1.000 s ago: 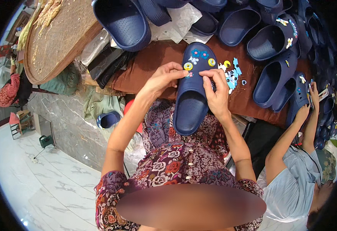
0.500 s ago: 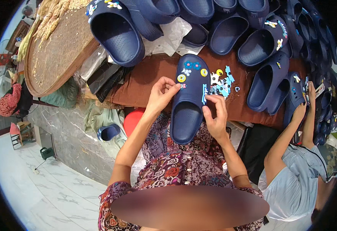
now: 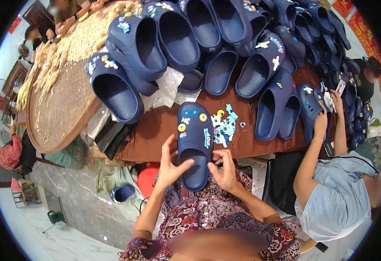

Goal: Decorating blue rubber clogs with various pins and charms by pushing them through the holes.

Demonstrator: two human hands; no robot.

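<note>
A navy clog (image 3: 192, 132) lies before me with its toe away from me and its heel toward my lap. Flower, ring and lettered charms dot its upper. My left hand (image 3: 172, 165) is beside its left side, fingers spread and thumb over the foot opening. On the right side, my right hand (image 3: 226, 173) has bent fingers at the rim and its thumb against the heel part; some of its fingertips are hidden. Just right of the toe lies a small heap of loose charms (image 3: 225, 128) in blue, white and black.
Navy clogs (image 3: 177, 39) are piled along the far side. A round woven tray (image 3: 60, 108) with pale seeds stands at the left, on the brown-covered table (image 3: 155, 137). At the right, a co-worker's hands (image 3: 323, 122) hold another clog. A red stool (image 3: 147, 180) is below.
My left hand has left the charm on the upper and moved down beside the foot opening, its fingers spreading. My right hand has moved toward the heel. The view has shifted, showing more of the pile.
</note>
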